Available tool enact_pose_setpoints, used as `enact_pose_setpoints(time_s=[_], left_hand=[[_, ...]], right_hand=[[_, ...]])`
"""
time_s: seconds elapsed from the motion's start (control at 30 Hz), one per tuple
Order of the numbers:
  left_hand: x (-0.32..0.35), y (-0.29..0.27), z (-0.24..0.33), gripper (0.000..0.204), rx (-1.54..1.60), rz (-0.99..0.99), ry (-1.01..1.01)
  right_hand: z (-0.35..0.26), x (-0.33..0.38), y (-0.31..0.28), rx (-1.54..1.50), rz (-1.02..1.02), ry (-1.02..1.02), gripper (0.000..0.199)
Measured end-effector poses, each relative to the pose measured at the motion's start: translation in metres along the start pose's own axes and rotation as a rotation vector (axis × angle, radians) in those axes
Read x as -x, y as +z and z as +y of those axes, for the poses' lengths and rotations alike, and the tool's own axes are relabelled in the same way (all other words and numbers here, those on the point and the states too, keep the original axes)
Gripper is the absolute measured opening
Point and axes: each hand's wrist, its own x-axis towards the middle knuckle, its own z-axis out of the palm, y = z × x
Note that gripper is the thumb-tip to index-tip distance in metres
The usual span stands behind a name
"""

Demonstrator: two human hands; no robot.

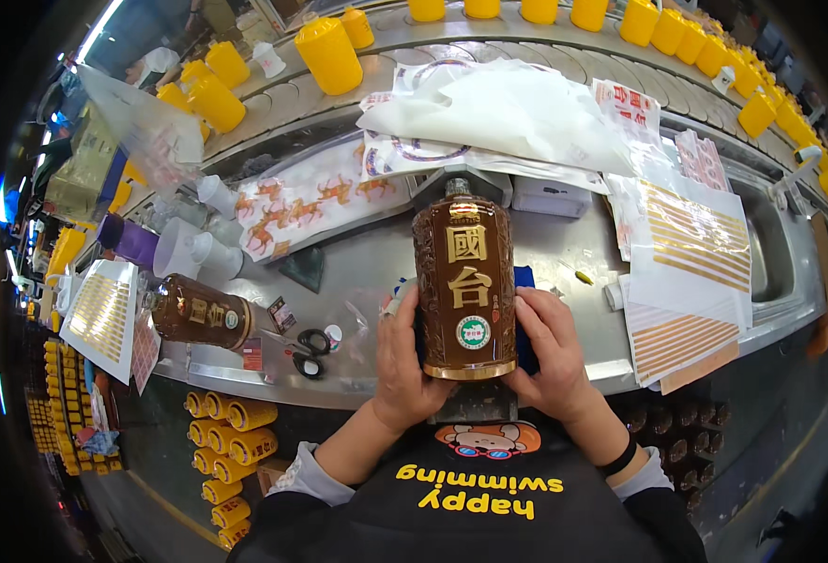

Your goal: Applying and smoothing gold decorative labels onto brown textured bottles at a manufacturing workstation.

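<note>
A brown bottle [440,281] with raised gold characters, a green-and-white round emblem and a gold base band lies or leans before me, its neck pointing away. My left hand [404,361] curls along the bottle's left side near the base. On the other side my right hand [550,357] grips the lower right edge, thumb and fingers against it. Some blue cloth [524,319] shows behind the bottle. To the left a second brown bottle [198,311] lies on its side, near black-handled scissors [311,352].
Transfer sheets with gold stripes [695,249] lie at the right, beside a sink [766,244]. White film [517,103] and an orange-figured sheet [311,202] cover the back. Plastic cups [212,251] stand left. Beyond, a conveyor [517,42] carries several yellow bottles [327,56].
</note>
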Motion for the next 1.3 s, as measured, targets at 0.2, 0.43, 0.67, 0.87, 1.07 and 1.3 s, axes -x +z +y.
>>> enact_pose_setpoints(time_s=[0.2,0.43,0.67,0.87,1.07,1.3], left_hand=[[-0.001,0.0,-0.005,0.09,0.079,-0.015,-0.002],[0.002,0.003,-0.014,0.092,0.088,-0.051,0.025],[0.0,0.003,-0.009,0.092,0.125,-0.001,0.029],[0.005,0.001,-0.005,0.088,0.074,0.027,0.012],[0.005,0.003,-0.002,0.086,0.11,0.015,-0.032],[0.007,0.004,-0.002,0.085,0.083,0.039,-0.031]], right_hand=[[-0.006,-0.005,0.001,0.043,0.014,0.004,0.073],[-0.016,0.0,0.002,0.064,0.048,0.026,0.071],[-0.022,0.0,0.002,0.109,0.03,0.031,0.067],[-0.026,0.0,0.002,0.071,0.021,0.108,0.067],[-0.025,0.003,0.002,0.067,0.033,0.055,0.068],[-0.025,0.001,0.002,0.084,0.035,0.032,0.068]])
